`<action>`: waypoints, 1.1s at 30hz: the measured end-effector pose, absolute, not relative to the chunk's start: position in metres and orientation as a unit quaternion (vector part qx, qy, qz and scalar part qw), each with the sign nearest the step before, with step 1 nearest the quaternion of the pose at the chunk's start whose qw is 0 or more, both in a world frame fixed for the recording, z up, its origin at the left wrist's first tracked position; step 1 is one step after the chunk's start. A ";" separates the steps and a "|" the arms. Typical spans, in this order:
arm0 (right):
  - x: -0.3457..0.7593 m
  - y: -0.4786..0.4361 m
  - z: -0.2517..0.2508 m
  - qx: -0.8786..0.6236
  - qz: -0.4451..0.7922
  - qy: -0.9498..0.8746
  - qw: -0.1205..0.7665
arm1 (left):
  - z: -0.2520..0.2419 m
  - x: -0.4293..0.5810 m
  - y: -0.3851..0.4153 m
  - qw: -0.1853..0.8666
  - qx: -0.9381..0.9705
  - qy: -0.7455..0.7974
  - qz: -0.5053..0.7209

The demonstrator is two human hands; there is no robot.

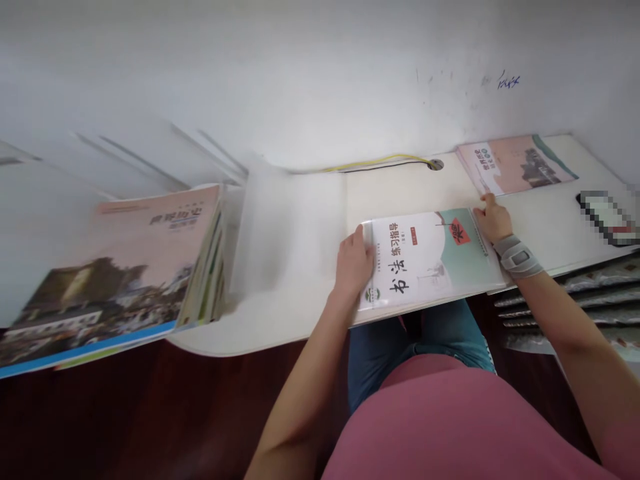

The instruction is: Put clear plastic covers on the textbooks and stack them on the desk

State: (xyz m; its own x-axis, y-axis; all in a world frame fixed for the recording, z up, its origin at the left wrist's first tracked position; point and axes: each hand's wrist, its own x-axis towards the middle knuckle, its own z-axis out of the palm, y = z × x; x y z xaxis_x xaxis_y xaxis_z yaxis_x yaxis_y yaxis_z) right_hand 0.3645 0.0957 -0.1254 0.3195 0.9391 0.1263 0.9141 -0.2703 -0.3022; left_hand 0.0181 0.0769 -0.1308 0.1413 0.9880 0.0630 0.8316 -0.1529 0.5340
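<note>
A calligraphy workbook (425,263) with a white and green cover and a red diamond lies flat at the table's front edge, apparently in a clear plastic cover. My left hand (354,261) is closed on its left edge, thumb side near the upper corner. At the opposite edge, my right hand (493,219) holds the upper right corner with bent fingers; a grey band (520,257) wraps that wrist. Left of the workbook lies a translucent plastic sheet or cover (295,233). Some fingertips of both hands are hidden.
A tall stack of books (145,267) stands at the left. Another pink-covered book (520,163) lies at the back right, with a phone (607,217) in front of it. Yellow and black cables (380,162) run along the wall into a hole. Grey padded items sit below right.
</note>
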 end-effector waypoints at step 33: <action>0.362 0.042 -0.118 -0.740 -0.008 -0.671 0.056 | -0.119 0.038 0.081 0.094 0.743 0.659 0.072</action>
